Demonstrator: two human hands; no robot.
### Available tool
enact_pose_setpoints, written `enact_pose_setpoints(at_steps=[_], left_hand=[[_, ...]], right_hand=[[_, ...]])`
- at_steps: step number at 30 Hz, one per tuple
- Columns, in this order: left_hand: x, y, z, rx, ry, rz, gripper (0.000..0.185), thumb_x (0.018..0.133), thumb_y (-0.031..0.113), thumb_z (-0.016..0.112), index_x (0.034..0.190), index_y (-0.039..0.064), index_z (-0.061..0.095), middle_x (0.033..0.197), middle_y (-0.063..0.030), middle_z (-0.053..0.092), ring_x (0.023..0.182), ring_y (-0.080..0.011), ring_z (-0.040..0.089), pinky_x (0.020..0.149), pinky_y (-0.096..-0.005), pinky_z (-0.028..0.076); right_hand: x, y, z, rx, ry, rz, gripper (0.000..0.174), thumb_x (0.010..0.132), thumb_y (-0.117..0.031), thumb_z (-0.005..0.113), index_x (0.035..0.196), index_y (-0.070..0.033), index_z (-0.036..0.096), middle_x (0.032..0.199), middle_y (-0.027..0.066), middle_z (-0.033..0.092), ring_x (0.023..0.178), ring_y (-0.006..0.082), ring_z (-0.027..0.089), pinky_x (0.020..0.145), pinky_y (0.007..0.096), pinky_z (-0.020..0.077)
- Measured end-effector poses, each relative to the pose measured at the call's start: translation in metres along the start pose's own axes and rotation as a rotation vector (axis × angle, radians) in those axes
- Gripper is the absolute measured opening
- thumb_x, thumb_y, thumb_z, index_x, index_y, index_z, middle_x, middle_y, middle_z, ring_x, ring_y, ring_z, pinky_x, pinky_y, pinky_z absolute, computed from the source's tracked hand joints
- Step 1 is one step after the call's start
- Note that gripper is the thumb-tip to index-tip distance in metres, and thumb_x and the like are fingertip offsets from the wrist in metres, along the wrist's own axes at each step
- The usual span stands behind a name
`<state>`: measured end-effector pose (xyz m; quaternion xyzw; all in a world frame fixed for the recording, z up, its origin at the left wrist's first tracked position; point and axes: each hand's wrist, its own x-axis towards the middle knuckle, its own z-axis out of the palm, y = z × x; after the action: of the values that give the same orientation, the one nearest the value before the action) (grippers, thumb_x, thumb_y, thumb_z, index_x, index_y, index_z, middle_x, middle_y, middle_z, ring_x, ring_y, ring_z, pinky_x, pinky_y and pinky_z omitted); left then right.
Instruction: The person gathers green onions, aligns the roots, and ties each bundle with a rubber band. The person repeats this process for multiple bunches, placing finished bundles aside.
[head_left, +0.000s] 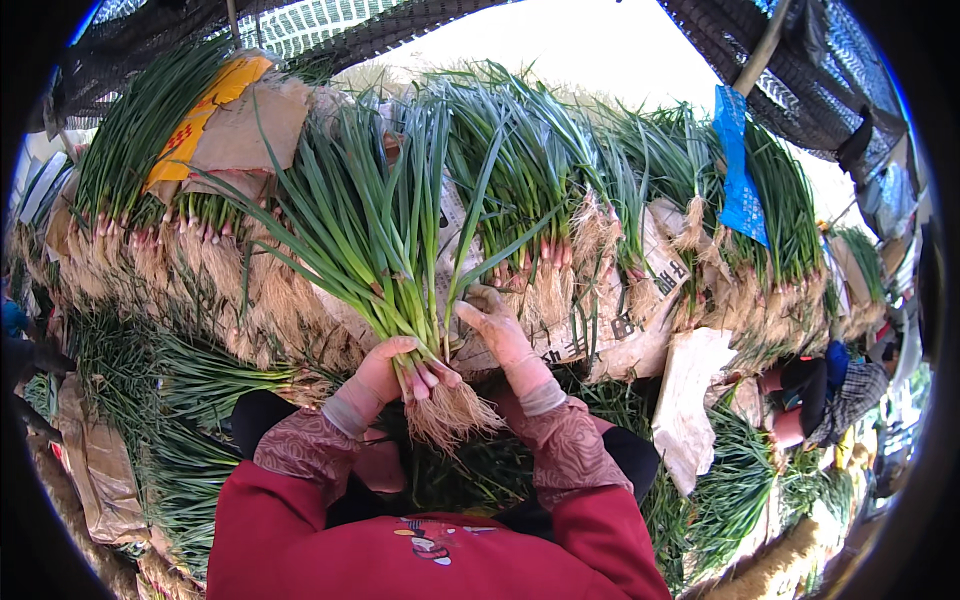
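Note:
A bunch of green onions (405, 277) with long green leaves, pinkish-white bulbs and pale stringy roots is gripped near its base by my left hand (379, 371). The roots hang down over my lap, and the leaves fan upward and to the left. Just right of the stalks is my right hand (499, 334), its fingers bent and its thumb against an outer leaf. Whether they pinch that leaf is not clear. Both hands seem to wear thin, pale gloves. Patterned sleeve covers (581, 454) reach over my forearms.
Across the front runs a long bank of green onions (517, 172), roots toward me, with printed sacking (622, 322) among them. More green onions (217, 382) lie at left. A blue strip (739, 165) hangs at right, near another person (832, 390). Dark netting (817, 67) hangs overhead.

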<state>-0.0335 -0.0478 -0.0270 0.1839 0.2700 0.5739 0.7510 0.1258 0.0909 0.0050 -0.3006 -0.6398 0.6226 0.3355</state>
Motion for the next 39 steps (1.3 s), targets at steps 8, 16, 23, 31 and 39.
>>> enact_pose_setpoints(at_steps=[8,16,23,31,39], left_hand=[[-0.007,0.001,-0.007,-0.012,0.025,-0.089,0.066,0.078,0.040,0.054,0.096,-0.023,0.053,0.092,-0.0385,0.059,0.060,-0.0297,0.061,0.049,-0.0273,0.051],[-0.019,0.002,-0.008,-0.151,-0.057,-0.127,0.066,0.079,0.033,0.059,0.129,-0.007,0.042,0.120,-0.0235,0.055,0.078,-0.0347,0.065,0.066,-0.0355,0.053],[-0.025,0.005,-0.015,-0.069,-0.049,-0.188,0.057,0.082,0.033,0.057,0.126,0.000,0.045,0.104,-0.0392,0.056,0.062,-0.0220,0.060,0.047,-0.0229,0.046],[-0.018,0.015,-0.008,-0.255,-0.109,-0.332,0.047,0.083,0.031,0.056,0.118,0.001,0.048,0.112,-0.0438,0.049,0.055,-0.0107,0.047,0.041,-0.0176,0.041],[-0.023,0.028,0.061,0.077,0.042,-0.214,0.065,0.084,0.039,0.049,0.101,-0.023,0.051,0.085,-0.0218,0.062,0.042,-0.0086,0.045,0.028,-0.0193,0.032]], right_hand=[[0.019,-0.001,0.050,0.575,0.339,0.058,0.015,0.090,-0.014,0.051,0.102,-0.006,0.054,0.074,-0.0021,0.050,0.059,0.0100,0.044,0.056,0.0239,0.0405],[0.016,0.025,-0.044,0.355,0.413,0.162,0.037,0.095,-0.034,0.045,0.115,-0.005,0.057,0.085,0.0060,0.056,0.075,0.0164,0.053,0.067,0.0305,0.0428],[-0.039,0.015,-0.034,-1.130,-0.255,-0.022,0.029,0.086,-0.033,0.055,0.106,-0.013,0.063,0.091,0.0152,0.066,0.084,0.0342,0.063,0.074,0.0428,0.0502],[0.037,-0.062,0.050,0.103,0.001,-0.306,0.039,0.082,-0.004,0.065,0.119,-0.004,0.053,0.114,0.0024,0.053,0.080,0.0093,0.047,0.076,0.0230,0.0421],[0.068,-0.074,0.037,-0.818,-0.061,-0.618,0.019,0.080,-0.019,0.064,0.091,-0.005,0.059,0.081,0.0105,0.061,0.084,0.0293,0.061,0.074,0.0376,0.0479]])
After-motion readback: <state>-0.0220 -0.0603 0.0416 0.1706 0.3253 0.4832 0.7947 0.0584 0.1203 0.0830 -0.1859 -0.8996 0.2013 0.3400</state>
